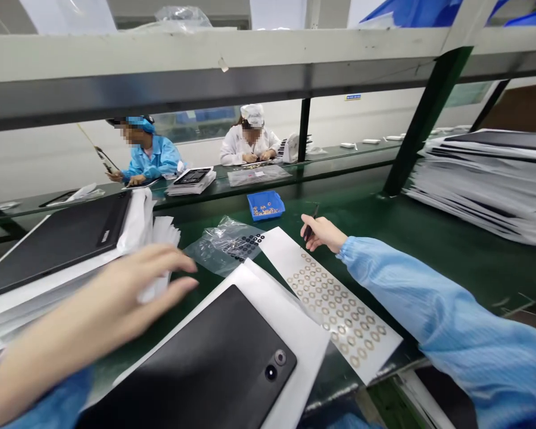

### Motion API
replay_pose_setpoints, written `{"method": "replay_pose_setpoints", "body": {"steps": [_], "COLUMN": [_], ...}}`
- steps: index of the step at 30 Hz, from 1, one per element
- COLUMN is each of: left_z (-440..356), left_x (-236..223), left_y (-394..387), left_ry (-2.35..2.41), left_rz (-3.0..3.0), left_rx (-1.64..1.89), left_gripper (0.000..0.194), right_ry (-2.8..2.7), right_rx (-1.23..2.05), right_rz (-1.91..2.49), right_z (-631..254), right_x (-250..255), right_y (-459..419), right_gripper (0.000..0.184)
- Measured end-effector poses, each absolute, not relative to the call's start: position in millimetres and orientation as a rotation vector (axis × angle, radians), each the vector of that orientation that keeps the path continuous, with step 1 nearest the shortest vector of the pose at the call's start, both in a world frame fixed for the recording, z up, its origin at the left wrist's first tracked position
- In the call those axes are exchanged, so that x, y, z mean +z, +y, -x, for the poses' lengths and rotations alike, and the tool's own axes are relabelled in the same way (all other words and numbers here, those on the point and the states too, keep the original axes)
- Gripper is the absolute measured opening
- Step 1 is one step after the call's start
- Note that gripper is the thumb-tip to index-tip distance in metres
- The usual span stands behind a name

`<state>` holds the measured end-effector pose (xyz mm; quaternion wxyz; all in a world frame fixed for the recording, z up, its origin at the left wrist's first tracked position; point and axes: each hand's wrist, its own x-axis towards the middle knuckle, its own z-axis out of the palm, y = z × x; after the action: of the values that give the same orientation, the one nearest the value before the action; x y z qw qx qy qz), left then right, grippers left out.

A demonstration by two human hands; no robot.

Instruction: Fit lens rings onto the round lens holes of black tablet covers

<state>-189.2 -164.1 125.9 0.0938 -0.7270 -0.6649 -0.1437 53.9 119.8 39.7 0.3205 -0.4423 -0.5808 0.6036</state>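
My left hand (138, 286) is in the air at the left, fingers apart and a little blurred, holding nothing. Below it lies a black tablet back panel (196, 363) with two round camera rings at its right corner, resting on white sheets (312, 345). Dark tweezers (311, 224) point up from my right hand (324, 233), which is closed around them. Just below that hand, a white sheet (339, 304) carries rows of small ring-shaped stickers. Beside the sheet, a clear plastic bag (218, 244) lies with small black rings (250, 243) on it.
A blue tray (265, 205) with small gold-coloured parts stands behind the bag. Tablet panels (71, 238) are stacked at left, wrapped panels (486, 179) at right. A shelf beam (232, 56) crosses above. Two co-workers (149, 158) (250, 140) sit at the far bench.
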Motion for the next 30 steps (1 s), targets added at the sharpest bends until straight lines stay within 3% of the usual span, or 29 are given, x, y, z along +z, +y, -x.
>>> {"method": "replay_pose_setpoints", "body": {"steps": [3,7,12,23,30], "left_z": [137,103,93,90,87], "left_x": [102,66,25,4,5], "left_y": [-110,-37,24,31,30], "left_ry": [-1.721,-1.563,-1.596,-1.667,-1.658], "left_rz": [2.655,2.799,2.820,2.785,2.769], "left_rx": [-0.288,-0.105,-0.051,-0.018,-0.018], "left_gripper": [0.025,0.017,0.027,0.031,0.032], "right_ry": [-1.518,-1.497,-1.487,-1.488,-1.461], "right_rx": [1.548,1.445,1.305,1.253,1.355], "right_rz": [1.144,1.133,1.141,1.166,1.036], "right_z": [-70,-78,-79,-77,-82], "right_x": [26,5,-13,-23,19], "right_y": [115,108,107,111,76], "right_gripper": [0.031,0.027,0.026,0.027,0.028]}}
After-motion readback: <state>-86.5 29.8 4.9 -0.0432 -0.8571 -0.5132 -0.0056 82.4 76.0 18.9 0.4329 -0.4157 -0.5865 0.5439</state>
